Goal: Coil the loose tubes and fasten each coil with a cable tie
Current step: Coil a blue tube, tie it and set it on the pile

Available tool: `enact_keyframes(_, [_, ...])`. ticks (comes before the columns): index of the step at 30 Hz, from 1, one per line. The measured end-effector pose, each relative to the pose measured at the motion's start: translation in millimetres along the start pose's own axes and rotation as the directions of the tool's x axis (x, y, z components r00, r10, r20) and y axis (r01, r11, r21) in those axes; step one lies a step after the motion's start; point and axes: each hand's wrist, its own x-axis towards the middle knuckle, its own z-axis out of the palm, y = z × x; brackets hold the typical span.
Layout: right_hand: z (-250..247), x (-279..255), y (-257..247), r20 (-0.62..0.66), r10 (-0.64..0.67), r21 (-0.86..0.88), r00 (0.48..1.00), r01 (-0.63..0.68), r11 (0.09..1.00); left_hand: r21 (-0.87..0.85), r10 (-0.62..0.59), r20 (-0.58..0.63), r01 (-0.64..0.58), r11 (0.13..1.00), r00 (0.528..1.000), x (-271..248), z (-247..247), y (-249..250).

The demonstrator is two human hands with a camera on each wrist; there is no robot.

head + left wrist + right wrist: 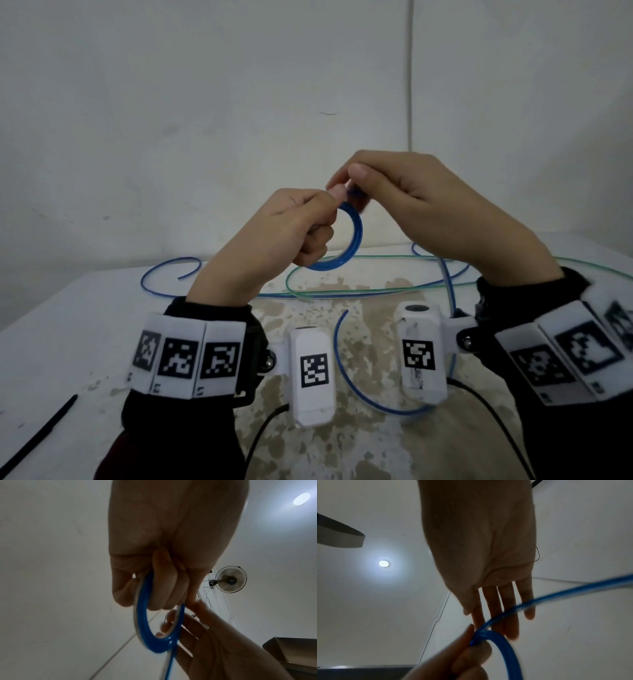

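Note:
A small blue tube coil (357, 236) is held up above the table (68, 325). My left hand (327, 214) grips it, fingers curled through the ring (142, 622). My right hand (346, 183) is at the coil's top. Its fingers (496, 608) are straight, and the loose blue tube (556, 596) runs across them into the coil (505, 649). That tube's free length (344, 370) hangs down and arcs over the table below my wrists. A pale green tube (342, 293) lies uncoiled further back. A black cable tie (37, 435) lies at the near left.
Another blue tube end (161, 270) curls at the back left of the table, near the white wall. Black camera cables (260, 435) trail from both wrists. A wall fan (230, 580) and a cardboard box (291, 650) show in the left wrist view.

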Motion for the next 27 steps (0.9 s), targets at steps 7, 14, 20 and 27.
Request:
enact_keyframes(7, [2.3, 0.6, 12.5, 0.103, 0.194, 0.307, 0.976, -0.217, 0.927, -0.125, 0.085, -0.152, -0.104, 0.987, 0.985, 1.4, -5.6, -0.1])
enact_keyframes(14, [16.6, 3.4, 5.4, 0.16, 0.243, 0.622, 0.957, -0.289, 0.727, -0.325, 0.163, -0.31, -0.266, 0.908, 0.937, 9.5, 6.7, -6.0])
enact_keyframes(20, [21.8, 8.0, 4.0, 0.214, 0.238, 0.824, 0.947, -0.306, 0.478, -0.443, 0.113, -0.192, -0.189, 0.876, 0.975, 13.6, 4.7, -10.2])
enact_keyframes(27, [18.7, 4.4, 4.0, 0.155, 0.287, 0.552, 0.945, -0.324, 0.769, -0.358, -0.004, 0.073, 0.03, 0.933, 0.997, 7.5, -7.7, -17.4])
